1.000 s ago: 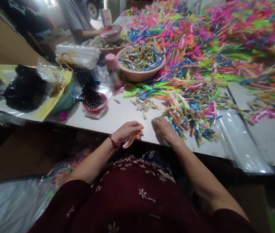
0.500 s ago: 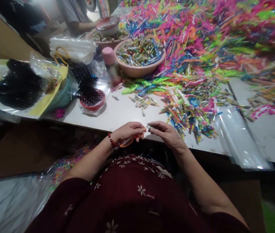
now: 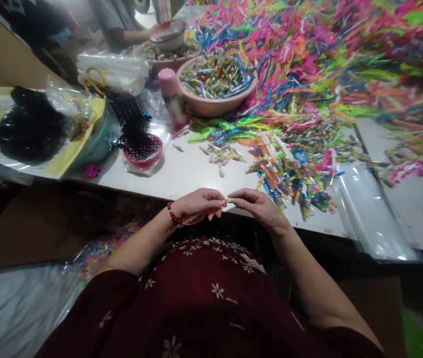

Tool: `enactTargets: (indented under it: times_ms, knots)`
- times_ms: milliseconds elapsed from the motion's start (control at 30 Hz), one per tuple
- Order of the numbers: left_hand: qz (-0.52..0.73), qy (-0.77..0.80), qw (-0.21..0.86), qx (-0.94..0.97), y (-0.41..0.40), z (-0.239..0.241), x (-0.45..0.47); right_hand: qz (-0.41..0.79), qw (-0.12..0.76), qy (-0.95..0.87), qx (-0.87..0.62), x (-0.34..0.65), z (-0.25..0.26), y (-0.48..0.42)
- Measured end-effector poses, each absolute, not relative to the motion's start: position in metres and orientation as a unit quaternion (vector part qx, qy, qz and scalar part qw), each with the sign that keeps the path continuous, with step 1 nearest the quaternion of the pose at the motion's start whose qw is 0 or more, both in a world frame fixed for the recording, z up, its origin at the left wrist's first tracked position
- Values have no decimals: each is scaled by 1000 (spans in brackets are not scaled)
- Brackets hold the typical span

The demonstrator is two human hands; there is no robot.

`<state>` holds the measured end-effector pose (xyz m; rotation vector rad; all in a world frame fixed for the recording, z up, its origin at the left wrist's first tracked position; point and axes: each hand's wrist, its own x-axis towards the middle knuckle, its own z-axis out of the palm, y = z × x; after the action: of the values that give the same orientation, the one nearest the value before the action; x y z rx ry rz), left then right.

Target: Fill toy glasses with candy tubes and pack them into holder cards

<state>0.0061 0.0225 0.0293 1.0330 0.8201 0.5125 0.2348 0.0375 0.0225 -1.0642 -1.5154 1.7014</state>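
My left hand (image 3: 195, 204) is closed around a thin orange plastic piece (image 3: 199, 217) at the near edge of the white table (image 3: 181, 174). My right hand (image 3: 255, 205) pinches a small roll (image 3: 231, 200) and holds its tip against the open end of the orange piece. The two hands meet fingertip to fingertip. A red bead bracelet circles my left wrist. Just beyond my right hand lies a loose heap of small rolls and coloured plastic pieces (image 3: 289, 179).
A pink basin full of rolls (image 3: 217, 87) stands behind, with a pink bottle (image 3: 172, 99) beside it. A huge pile of neon plastic strips (image 3: 346, 59) covers the far right. Clear bags (image 3: 371, 214) lie right. Another person works at the far end (image 3: 118, 30).
My right hand left the heap on the table with a small roll and came back to my left hand. The left hand stayed put with the orange piece.
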Motion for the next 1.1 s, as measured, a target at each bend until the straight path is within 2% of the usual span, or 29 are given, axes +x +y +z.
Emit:
enactTargets:
  times_ms: [433, 733, 800, 867, 933, 1033, 1100]
  knots:
    - [210, 327, 810, 439, 16, 32, 6, 560, 262, -690, -376, 245, 35, 39]
    - [151, 356, 767, 512, 14, 34, 7, 557, 197, -715, -374, 240, 33, 30]
    - [142, 354, 755, 533, 26, 33, 4, 562, 206, -702, -386, 247, 27, 33]
    - [201, 389, 700, 564, 46, 29, -4, 527, 267, -687, -424, 263, 23, 41]
    - [292, 477, 599, 573, 72, 23, -15, 446, 374, -656, -480, 289, 24, 54]
    - [371, 625, 408, 553, 114, 12, -32, 249, 491, -611, -569, 326, 31, 79]
    - [384, 667, 309, 559, 140, 8, -38, 111, 502, -611, -602, 332, 34, 94]
